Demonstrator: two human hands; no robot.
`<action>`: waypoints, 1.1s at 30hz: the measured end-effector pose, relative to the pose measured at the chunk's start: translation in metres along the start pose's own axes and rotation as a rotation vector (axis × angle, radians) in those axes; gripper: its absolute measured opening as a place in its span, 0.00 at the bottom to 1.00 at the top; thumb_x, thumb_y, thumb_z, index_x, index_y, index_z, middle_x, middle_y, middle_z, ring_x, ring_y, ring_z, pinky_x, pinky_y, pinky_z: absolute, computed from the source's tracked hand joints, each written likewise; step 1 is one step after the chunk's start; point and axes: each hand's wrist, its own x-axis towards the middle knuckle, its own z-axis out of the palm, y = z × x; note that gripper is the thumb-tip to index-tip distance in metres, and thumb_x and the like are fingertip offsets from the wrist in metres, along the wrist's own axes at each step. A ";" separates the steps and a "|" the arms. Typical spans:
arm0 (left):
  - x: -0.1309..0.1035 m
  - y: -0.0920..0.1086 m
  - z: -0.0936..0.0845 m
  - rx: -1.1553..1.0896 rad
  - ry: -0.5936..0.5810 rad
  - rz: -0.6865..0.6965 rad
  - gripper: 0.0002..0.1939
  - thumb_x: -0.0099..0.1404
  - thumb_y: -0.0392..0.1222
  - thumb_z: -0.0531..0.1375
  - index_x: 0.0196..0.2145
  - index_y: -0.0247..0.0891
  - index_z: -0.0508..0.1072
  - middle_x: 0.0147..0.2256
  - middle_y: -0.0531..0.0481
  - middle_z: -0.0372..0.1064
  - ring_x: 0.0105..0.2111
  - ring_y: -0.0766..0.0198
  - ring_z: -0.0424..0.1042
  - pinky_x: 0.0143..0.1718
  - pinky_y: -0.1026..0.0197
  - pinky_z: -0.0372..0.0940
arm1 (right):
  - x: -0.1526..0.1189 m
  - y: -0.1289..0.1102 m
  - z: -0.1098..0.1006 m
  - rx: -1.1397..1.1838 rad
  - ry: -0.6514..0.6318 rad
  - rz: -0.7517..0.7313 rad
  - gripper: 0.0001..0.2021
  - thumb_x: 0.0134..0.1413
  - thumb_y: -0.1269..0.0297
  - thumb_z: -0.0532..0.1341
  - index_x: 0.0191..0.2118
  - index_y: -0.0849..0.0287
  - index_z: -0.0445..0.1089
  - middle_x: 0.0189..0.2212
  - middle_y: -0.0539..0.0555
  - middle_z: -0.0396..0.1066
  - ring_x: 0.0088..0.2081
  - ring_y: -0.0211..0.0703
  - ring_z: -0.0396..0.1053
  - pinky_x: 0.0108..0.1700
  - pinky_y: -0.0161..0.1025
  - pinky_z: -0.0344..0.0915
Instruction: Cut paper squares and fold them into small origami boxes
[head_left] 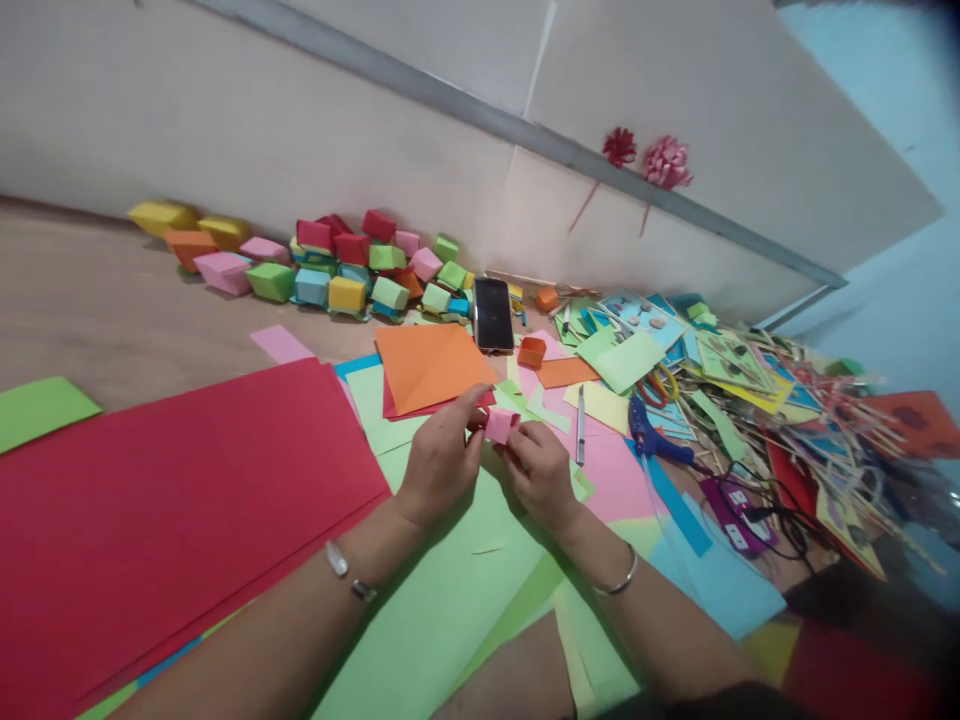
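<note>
Between my two hands is a small folded pink paper box point(500, 425). My left hand point(444, 455) grips its left side, fingers bent around the edge. From the right, the fingers of my right hand point(541, 470) pinch the box's other side; part of it is hidden behind them. Under both hands lie green paper sheets point(442, 590). Just beyond the left hand is a creased orange paper square point(431, 365). A small open orange paper box point(532, 351) sits past the hands, and a utility knife point(580, 425) lies right of them.
Many small coloured paper boxes point(349, 250) are heaped along the wall. A phone point(493, 315) lies near them. Large red sheets point(187, 520) cover the left. At right are a blue glue gun point(652, 435), scissors point(660, 385), a purple power strip point(739, 515) with cables, and piled sticks.
</note>
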 end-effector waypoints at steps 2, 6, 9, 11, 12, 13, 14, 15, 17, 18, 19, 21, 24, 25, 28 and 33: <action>0.003 -0.002 0.001 -0.001 -0.002 0.010 0.29 0.59 0.27 0.58 0.58 0.39 0.63 0.33 0.52 0.76 0.29 0.63 0.72 0.37 0.60 0.68 | 0.001 0.003 0.002 0.018 0.001 0.032 0.11 0.64 0.64 0.56 0.33 0.59 0.74 0.26 0.52 0.64 0.29 0.41 0.61 0.31 0.37 0.58; 0.007 -0.004 0.002 -0.019 -0.004 0.048 0.30 0.58 0.26 0.58 0.58 0.37 0.62 0.32 0.52 0.76 0.29 0.62 0.72 0.35 0.60 0.68 | 0.002 0.001 0.003 0.095 0.026 0.118 0.08 0.61 0.67 0.58 0.35 0.58 0.75 0.26 0.50 0.63 0.28 0.40 0.62 0.31 0.36 0.59; 0.008 -0.006 0.004 -0.011 0.002 0.071 0.30 0.57 0.26 0.58 0.57 0.37 0.62 0.32 0.52 0.75 0.29 0.62 0.72 0.35 0.60 0.68 | 0.002 -0.004 0.002 0.145 0.041 0.136 0.07 0.60 0.68 0.60 0.36 0.58 0.76 0.27 0.51 0.64 0.30 0.41 0.63 0.32 0.37 0.61; 0.008 -0.007 0.006 -0.006 0.002 0.076 0.29 0.58 0.27 0.58 0.57 0.38 0.62 0.32 0.52 0.75 0.30 0.62 0.72 0.35 0.60 0.67 | 0.003 -0.005 0.002 0.158 0.086 0.137 0.06 0.59 0.68 0.61 0.37 0.58 0.76 0.29 0.52 0.65 0.33 0.42 0.65 0.35 0.38 0.63; 0.009 -0.007 0.007 -0.002 0.000 0.075 0.29 0.58 0.27 0.58 0.57 0.38 0.62 0.33 0.52 0.75 0.30 0.62 0.72 0.35 0.60 0.67 | 0.003 -0.006 0.001 0.155 0.113 0.138 0.07 0.59 0.68 0.61 0.38 0.57 0.77 0.31 0.53 0.65 0.35 0.43 0.65 0.38 0.39 0.64; 0.009 -0.006 0.008 0.004 -0.001 0.072 0.28 0.59 0.27 0.58 0.57 0.39 0.63 0.33 0.52 0.75 0.31 0.62 0.72 0.35 0.60 0.67 | 0.004 -0.006 0.001 0.148 0.138 0.137 0.08 0.59 0.68 0.61 0.40 0.56 0.77 0.33 0.53 0.65 0.37 0.44 0.66 0.40 0.40 0.65; 0.009 -0.006 0.008 0.011 -0.002 0.066 0.28 0.59 0.28 0.58 0.57 0.39 0.63 0.33 0.51 0.75 0.32 0.61 0.73 0.36 0.60 0.67 | 0.004 -0.006 0.001 0.142 0.157 0.136 0.09 0.60 0.68 0.60 0.42 0.55 0.77 0.35 0.54 0.65 0.38 0.44 0.65 0.41 0.41 0.66; 0.009 -0.005 0.009 0.020 0.000 0.057 0.27 0.59 0.28 0.58 0.57 0.40 0.63 0.34 0.51 0.75 0.33 0.60 0.73 0.36 0.60 0.67 | 0.005 -0.005 0.000 0.135 0.170 0.135 0.09 0.60 0.68 0.60 0.43 0.54 0.77 0.35 0.54 0.65 0.39 0.45 0.65 0.41 0.41 0.66; 0.010 -0.002 0.008 0.039 0.005 0.034 0.27 0.60 0.28 0.57 0.56 0.40 0.64 0.34 0.50 0.76 0.35 0.59 0.74 0.37 0.59 0.67 | 0.005 -0.005 0.001 0.129 0.171 0.135 0.09 0.61 0.67 0.60 0.41 0.54 0.77 0.34 0.53 0.65 0.37 0.44 0.65 0.39 0.40 0.66; 0.010 -0.001 0.008 0.046 0.006 0.021 0.27 0.60 0.28 0.57 0.56 0.40 0.64 0.35 0.50 0.76 0.35 0.58 0.74 0.36 0.59 0.67 | 0.005 -0.005 0.001 0.130 0.159 0.138 0.08 0.61 0.66 0.60 0.39 0.54 0.78 0.33 0.53 0.64 0.36 0.43 0.65 0.37 0.40 0.65; 0.010 0.000 0.008 0.048 0.006 0.009 0.27 0.60 0.28 0.57 0.56 0.40 0.64 0.35 0.49 0.77 0.35 0.58 0.75 0.36 0.59 0.67 | 0.005 -0.005 0.001 0.134 0.144 0.143 0.08 0.61 0.66 0.60 0.38 0.55 0.77 0.31 0.52 0.64 0.34 0.42 0.64 0.35 0.39 0.65; 0.010 0.002 0.009 0.042 0.001 -0.010 0.27 0.60 0.27 0.57 0.57 0.39 0.64 0.35 0.50 0.77 0.33 0.59 0.75 0.34 0.60 0.66 | 0.004 -0.005 0.001 0.142 0.133 0.166 0.08 0.62 0.66 0.60 0.36 0.56 0.77 0.28 0.50 0.62 0.32 0.41 0.63 0.34 0.39 0.64; 0.009 0.004 0.009 0.026 -0.006 -0.025 0.27 0.60 0.28 0.58 0.57 0.41 0.64 0.36 0.51 0.79 0.33 0.60 0.76 0.32 0.62 0.66 | 0.005 -0.005 0.001 0.151 0.206 0.186 0.07 0.61 0.65 0.61 0.36 0.56 0.77 0.33 0.53 0.64 0.37 0.43 0.65 0.39 0.41 0.66; 0.009 0.005 0.009 0.023 -0.008 -0.026 0.27 0.60 0.28 0.58 0.57 0.41 0.65 0.36 0.52 0.79 0.33 0.60 0.77 0.32 0.62 0.66 | 0.005 -0.005 0.000 0.154 0.228 0.183 0.07 0.60 0.64 0.61 0.37 0.56 0.77 0.36 0.54 0.65 0.40 0.44 0.65 0.42 0.43 0.67; 0.009 0.006 0.008 0.023 -0.013 -0.027 0.27 0.59 0.27 0.59 0.56 0.41 0.66 0.35 0.53 0.79 0.33 0.60 0.77 0.32 0.62 0.66 | 0.006 -0.005 -0.002 0.173 0.223 0.161 0.07 0.60 0.65 0.62 0.39 0.56 0.78 0.42 0.57 0.66 0.45 0.46 0.65 0.47 0.45 0.67; 0.008 0.005 0.006 0.021 -0.030 -0.039 0.26 0.60 0.26 0.58 0.55 0.42 0.68 0.34 0.53 0.80 0.33 0.60 0.77 0.33 0.62 0.67 | 0.005 -0.007 -0.002 0.230 0.188 0.167 0.06 0.60 0.66 0.62 0.37 0.56 0.78 0.39 0.55 0.66 0.42 0.44 0.66 0.45 0.44 0.67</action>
